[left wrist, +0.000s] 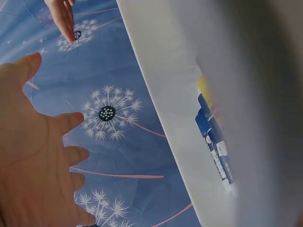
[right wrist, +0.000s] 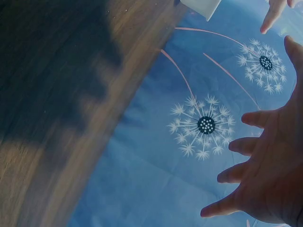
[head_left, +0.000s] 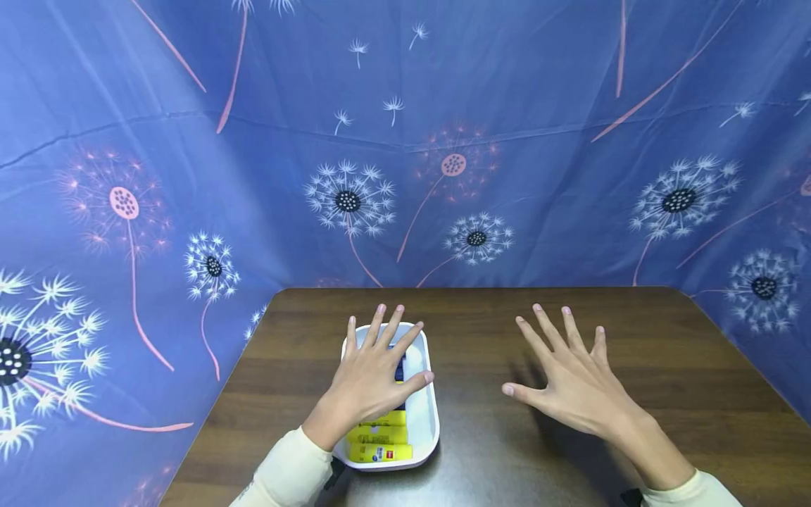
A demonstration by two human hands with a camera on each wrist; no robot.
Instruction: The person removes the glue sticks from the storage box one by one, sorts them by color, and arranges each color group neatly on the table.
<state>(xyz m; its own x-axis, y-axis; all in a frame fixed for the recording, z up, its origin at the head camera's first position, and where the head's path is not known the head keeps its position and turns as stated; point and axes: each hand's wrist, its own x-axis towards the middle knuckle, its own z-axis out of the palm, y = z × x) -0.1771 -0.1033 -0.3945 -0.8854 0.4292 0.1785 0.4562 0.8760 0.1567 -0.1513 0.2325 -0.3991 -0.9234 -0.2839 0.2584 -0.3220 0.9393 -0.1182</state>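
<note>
My left hand (head_left: 370, 377) hovers palm down over a white tray (head_left: 433, 422) with its fingers spread, holding nothing. Inside the tray lie several yellow tubes with printed labels, the nearest yellow tube (head_left: 380, 453) showing at the front end. Farther back, partly hidden under the hand, are dark blue items; the left wrist view shows them as blue marker-like sticks (left wrist: 215, 146) with white ends. To the right of the tray, my right hand (head_left: 573, 384) is held above the table with fingers and thumb spread, and nothing is in it.
A brown wooden table (head_left: 475, 451) stretches beneath both hands, with the right hand's shadow on it. Behind and beside it hangs a blue cloth (head_left: 545, 176) printed with dandelions.
</note>
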